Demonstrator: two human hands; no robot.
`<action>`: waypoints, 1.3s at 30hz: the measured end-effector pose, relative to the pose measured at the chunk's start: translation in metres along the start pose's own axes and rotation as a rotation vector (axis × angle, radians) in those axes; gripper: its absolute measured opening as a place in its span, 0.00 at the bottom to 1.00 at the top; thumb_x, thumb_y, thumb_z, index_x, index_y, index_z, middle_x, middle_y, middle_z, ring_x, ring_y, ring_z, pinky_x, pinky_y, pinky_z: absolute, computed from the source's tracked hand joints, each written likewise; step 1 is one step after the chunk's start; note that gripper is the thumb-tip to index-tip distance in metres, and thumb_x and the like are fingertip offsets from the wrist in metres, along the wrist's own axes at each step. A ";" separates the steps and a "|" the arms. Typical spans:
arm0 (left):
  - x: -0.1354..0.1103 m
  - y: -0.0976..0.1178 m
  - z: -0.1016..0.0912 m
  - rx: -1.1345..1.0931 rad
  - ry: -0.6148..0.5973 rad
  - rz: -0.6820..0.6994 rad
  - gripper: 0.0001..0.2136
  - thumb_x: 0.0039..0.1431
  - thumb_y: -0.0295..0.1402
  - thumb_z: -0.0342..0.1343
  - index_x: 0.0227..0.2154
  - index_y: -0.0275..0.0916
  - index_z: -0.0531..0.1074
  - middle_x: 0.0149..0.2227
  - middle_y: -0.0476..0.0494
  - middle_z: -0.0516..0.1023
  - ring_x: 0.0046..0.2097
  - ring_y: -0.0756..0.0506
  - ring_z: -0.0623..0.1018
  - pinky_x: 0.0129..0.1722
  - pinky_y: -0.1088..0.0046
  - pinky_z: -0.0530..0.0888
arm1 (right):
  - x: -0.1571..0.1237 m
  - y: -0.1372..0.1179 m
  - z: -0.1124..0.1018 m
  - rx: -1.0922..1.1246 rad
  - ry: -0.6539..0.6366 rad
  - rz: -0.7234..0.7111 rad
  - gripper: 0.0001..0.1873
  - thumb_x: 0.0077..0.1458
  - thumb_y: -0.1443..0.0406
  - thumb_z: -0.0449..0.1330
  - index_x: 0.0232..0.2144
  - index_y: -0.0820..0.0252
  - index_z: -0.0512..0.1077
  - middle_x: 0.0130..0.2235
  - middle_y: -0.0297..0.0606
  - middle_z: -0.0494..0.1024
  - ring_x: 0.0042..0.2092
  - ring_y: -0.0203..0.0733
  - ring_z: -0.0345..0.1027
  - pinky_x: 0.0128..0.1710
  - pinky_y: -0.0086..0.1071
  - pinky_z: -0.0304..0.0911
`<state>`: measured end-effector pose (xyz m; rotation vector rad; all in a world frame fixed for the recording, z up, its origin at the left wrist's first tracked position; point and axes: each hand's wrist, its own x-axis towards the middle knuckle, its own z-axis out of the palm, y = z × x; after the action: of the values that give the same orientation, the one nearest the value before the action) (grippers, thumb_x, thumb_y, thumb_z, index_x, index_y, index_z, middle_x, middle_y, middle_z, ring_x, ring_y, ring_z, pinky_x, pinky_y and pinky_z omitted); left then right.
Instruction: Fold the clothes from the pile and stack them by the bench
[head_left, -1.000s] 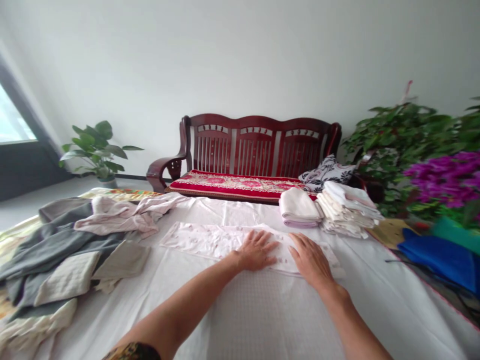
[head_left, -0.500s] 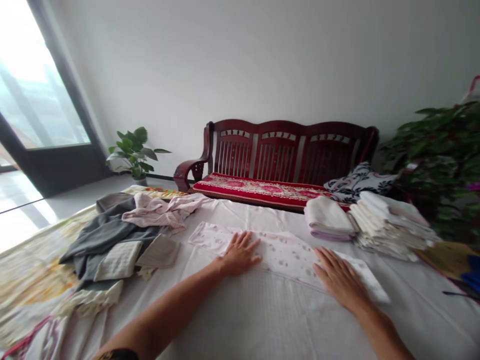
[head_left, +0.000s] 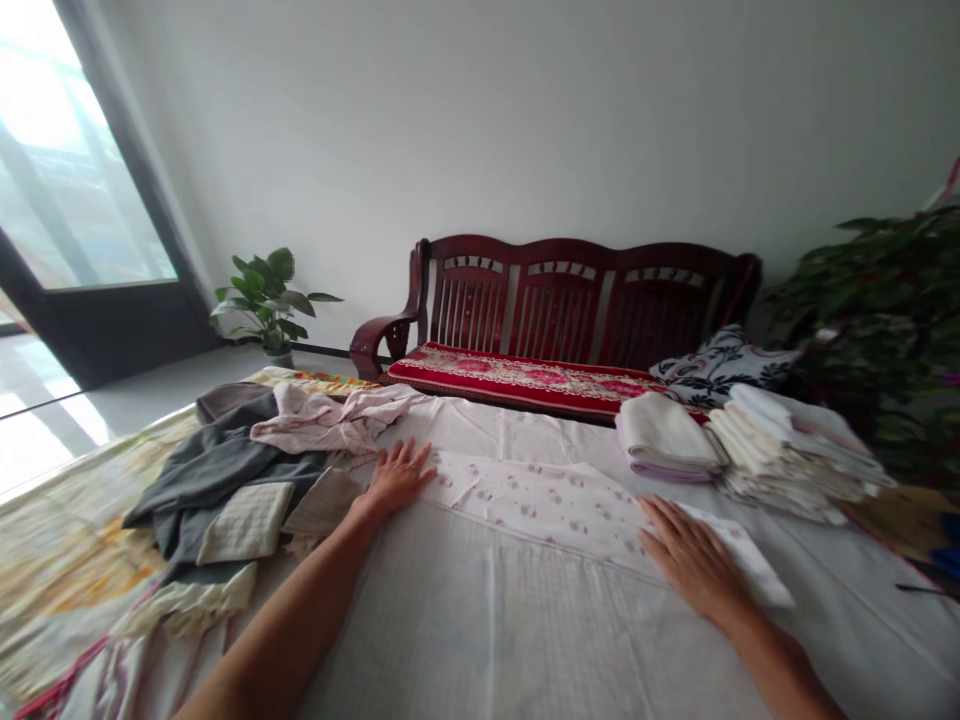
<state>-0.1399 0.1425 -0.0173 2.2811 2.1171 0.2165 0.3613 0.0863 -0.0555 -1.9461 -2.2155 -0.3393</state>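
A white cloth with a small pinkish print (head_left: 540, 502) lies as a long flat strip across the white sheet (head_left: 480, 620). My left hand (head_left: 397, 477) rests palm down on the strip's left end, fingers spread. On its right part lies my right hand (head_left: 694, 555), flat with the fingers stretched out. A plain white end of the cloth shows beyond the right hand. Just left of my left hand is a small beige folded cloth (head_left: 322, 503), partly behind my forearm.
Grey clothing (head_left: 217, 460), a pink garment (head_left: 322, 420) and a cream cloth (head_left: 247, 522) are heaped at left. Folded cloths (head_left: 667, 430) and a taller stack (head_left: 787, 450) stand at right. A red wooden bench (head_left: 555, 310) is behind, with potted plants (head_left: 270, 300) on both sides.
My left hand has slid left along the printed cloth to its left end. The right hand stays on the right part. The view has shifted slightly.
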 end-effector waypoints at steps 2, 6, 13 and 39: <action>0.000 -0.004 0.002 0.011 0.027 -0.023 0.26 0.69 0.47 0.43 0.67 0.46 0.58 0.70 0.35 0.55 0.70 0.33 0.56 0.65 0.49 0.55 | -0.001 -0.006 -0.009 0.004 -0.016 0.024 0.29 0.60 0.56 0.48 0.61 0.51 0.66 0.67 0.43 0.63 0.68 0.52 0.53 0.66 0.48 0.46; -0.003 -0.004 0.001 -0.006 0.101 -0.104 0.24 0.69 0.42 0.44 0.65 0.43 0.60 0.66 0.35 0.63 0.66 0.37 0.63 0.63 0.59 0.59 | -0.002 -0.017 -0.027 0.008 0.013 0.062 0.27 0.60 0.57 0.50 0.59 0.53 0.68 0.65 0.44 0.66 0.67 0.53 0.55 0.66 0.48 0.47; -0.010 0.000 -0.012 -0.020 0.205 -0.313 0.22 0.64 0.41 0.50 0.60 0.41 0.67 0.55 0.35 0.74 0.56 0.35 0.72 0.53 0.60 0.68 | 0.001 -0.087 -0.060 0.224 0.087 -0.089 0.17 0.60 0.64 0.52 0.47 0.54 0.77 0.53 0.43 0.78 0.56 0.49 0.68 0.59 0.42 0.60; 0.001 -0.017 -0.010 -0.258 0.185 -0.372 0.18 0.66 0.31 0.48 0.58 0.41 0.66 0.52 0.38 0.77 0.53 0.39 0.77 0.47 0.67 0.71 | 0.035 -0.225 -0.062 0.309 0.019 -0.341 0.08 0.62 0.70 0.56 0.31 0.55 0.72 0.37 0.35 0.77 0.42 0.42 0.69 0.43 0.33 0.61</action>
<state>-0.1573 0.1441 -0.0095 1.7521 2.3844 0.6647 0.1327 0.0752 0.0011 -1.4082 -2.4149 -0.0509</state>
